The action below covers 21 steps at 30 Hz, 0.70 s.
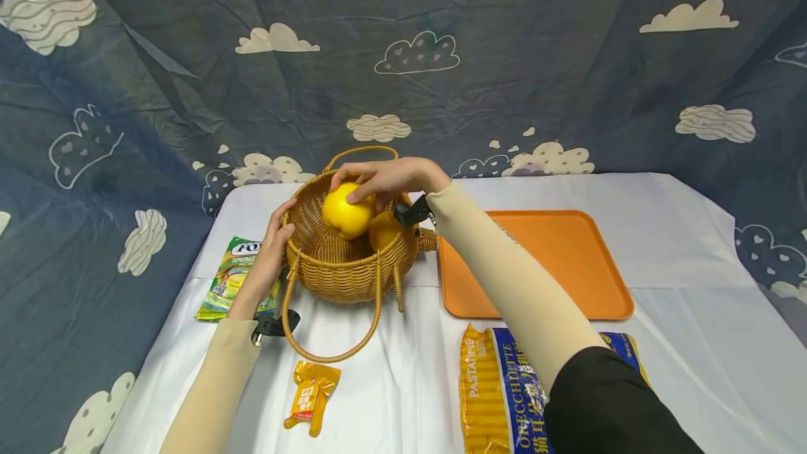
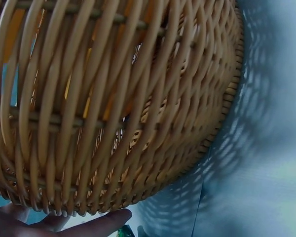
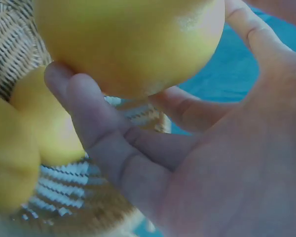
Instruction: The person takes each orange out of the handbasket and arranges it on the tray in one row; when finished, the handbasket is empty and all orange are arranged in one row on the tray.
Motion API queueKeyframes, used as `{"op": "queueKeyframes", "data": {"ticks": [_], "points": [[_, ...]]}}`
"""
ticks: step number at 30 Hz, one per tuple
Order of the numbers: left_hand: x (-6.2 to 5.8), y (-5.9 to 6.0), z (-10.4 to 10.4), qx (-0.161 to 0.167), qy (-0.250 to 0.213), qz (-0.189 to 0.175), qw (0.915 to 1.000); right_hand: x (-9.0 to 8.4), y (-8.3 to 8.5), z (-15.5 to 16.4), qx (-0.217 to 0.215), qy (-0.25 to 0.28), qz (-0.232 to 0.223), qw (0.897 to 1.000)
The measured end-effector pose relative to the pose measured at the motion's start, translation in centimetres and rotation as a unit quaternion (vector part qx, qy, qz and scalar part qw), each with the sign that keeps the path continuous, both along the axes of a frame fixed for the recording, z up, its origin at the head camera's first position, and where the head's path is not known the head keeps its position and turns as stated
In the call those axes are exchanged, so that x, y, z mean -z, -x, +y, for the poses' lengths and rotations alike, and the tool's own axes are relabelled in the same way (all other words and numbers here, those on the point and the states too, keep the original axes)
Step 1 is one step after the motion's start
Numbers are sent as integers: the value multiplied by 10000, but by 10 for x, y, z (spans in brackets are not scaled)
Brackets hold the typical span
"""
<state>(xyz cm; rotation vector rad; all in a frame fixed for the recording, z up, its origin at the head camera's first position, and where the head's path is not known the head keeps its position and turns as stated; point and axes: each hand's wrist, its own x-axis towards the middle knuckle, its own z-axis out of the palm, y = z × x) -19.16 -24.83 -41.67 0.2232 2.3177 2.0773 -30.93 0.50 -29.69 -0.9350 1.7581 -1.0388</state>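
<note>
On the white desk (image 1: 662,244) my left hand (image 1: 272,247) rests spread against the wicker basket (image 1: 343,268), steadying its wall. My right hand (image 1: 384,177) curls round the yellow fruit (image 1: 345,212) just over the basket's mouth; next I'd judge a clean lift, sparing the orange fruit (image 1: 383,230) beneath.

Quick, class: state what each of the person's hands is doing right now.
Left hand: open, fingers resting against the wicker basket rim and side.
Right hand: gripping a yellow fruit over the basket.
</note>
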Motion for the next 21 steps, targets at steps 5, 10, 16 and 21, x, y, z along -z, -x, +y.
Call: {"op": "queueKeyframes", "data": {"ticks": [5, 10, 16, 21], "points": [[-1, 0, 2, 3, -15, 66, 10000, -14, -2, 30, -54, 215, 415, 9989], [-1, 0, 3, 5, -29, 62, 10000, -22, -7, 70, 212, 231, 763, 9966], [1, 1, 3, 58, 32, 46, 10000, -16, -17, 126, 679, 37, 903, 9936], [1, 0, 0, 15, 128, 73, 9999, 11, -21, 164, 1055, -318, 551, 9924]]}}
